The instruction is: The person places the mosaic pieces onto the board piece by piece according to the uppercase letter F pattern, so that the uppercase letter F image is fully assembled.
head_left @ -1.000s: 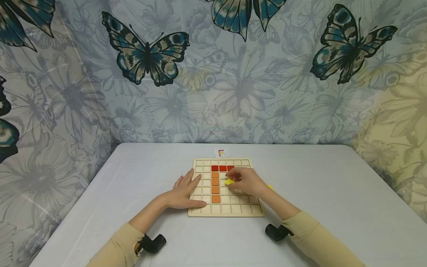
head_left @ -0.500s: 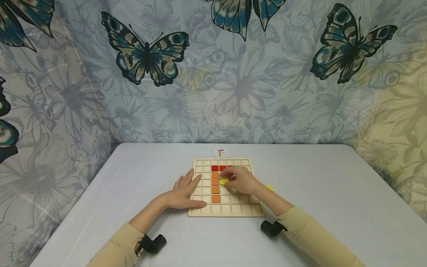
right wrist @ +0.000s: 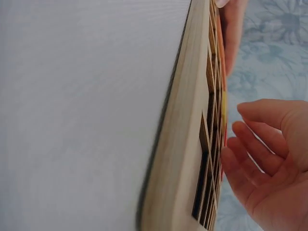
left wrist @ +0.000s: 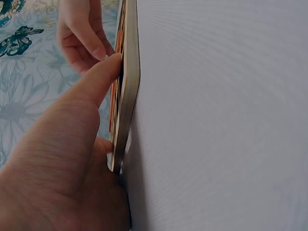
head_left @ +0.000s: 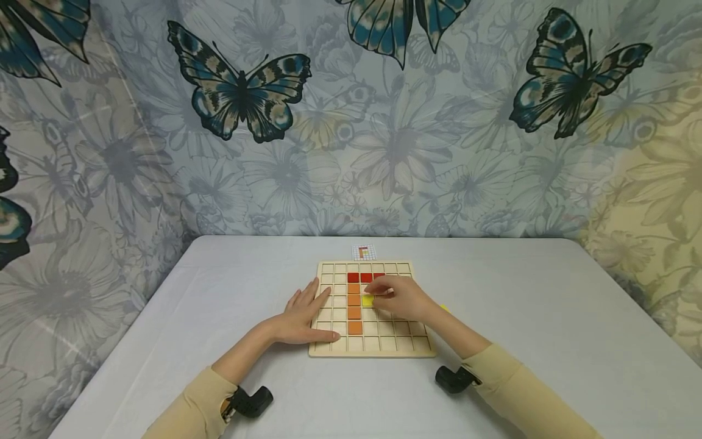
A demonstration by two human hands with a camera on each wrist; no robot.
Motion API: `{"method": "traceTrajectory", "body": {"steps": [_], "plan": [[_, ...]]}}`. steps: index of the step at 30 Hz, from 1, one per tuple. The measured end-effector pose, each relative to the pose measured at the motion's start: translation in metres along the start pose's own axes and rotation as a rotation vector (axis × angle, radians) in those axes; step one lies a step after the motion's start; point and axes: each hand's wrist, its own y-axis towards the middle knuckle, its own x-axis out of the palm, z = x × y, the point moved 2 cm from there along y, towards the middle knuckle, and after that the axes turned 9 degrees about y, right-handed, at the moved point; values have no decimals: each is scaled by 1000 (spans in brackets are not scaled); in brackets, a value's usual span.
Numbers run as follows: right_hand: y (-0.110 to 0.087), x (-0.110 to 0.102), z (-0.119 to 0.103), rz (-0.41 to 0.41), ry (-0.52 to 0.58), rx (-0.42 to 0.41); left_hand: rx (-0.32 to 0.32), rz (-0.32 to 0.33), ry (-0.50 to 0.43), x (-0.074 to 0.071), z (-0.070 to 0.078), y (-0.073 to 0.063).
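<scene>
A wooden grid board (head_left: 400, 345) lies on the white table. My left hand (head_left: 298, 320) rests with spread fingers on its left side, thumb across the near-left cells. A yellow square tile (head_left: 367, 300) sits in a cell just right of the column of orange tiles (head_left: 354, 313). Right above it hovers my right hand (head_left: 403, 299), fingers loosely bent. In the right wrist view nothing shows between those fingers (right wrist: 243, 127), and the yellow tile (right wrist: 224, 107) lies in the board. Three red tiles (head_left: 366, 278) form a row at the top, the rightmost partly behind the right hand.
Behind the board lies a small card (head_left: 364, 252) printed with a coloured grid pattern. More yellow (head_left: 445, 308) peeks out beyond the right forearm, beside the board. A butterfly-patterned cloth (head_left: 395, 152) hangs behind the table.
The right hand carried the yellow tile left to the cell beside the orange column, let it go there, then drew slightly back to the right. The left hand stayed put.
</scene>
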Motion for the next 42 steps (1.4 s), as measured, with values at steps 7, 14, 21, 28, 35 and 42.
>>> {"method": "traceTrajectory", "body": {"steps": [7,14,21,28,35,42], "plan": [[-12,-12,6,53,2,35,12,2,20,0,-1,0],[-31,-30,14,118,-18,151,11,-3,17,-1,-1,-2],[-50,-48,23,151,-43,196,14,-2,18,-1,0,-3],[-66,-60,28,162,-31,214,11,-1,21,0,1,-2],[-78,-68,33,190,-120,229,15,-4,23,0,1,-2],[-83,-71,37,177,-221,236,19,3,20,1,1,-1]]}}
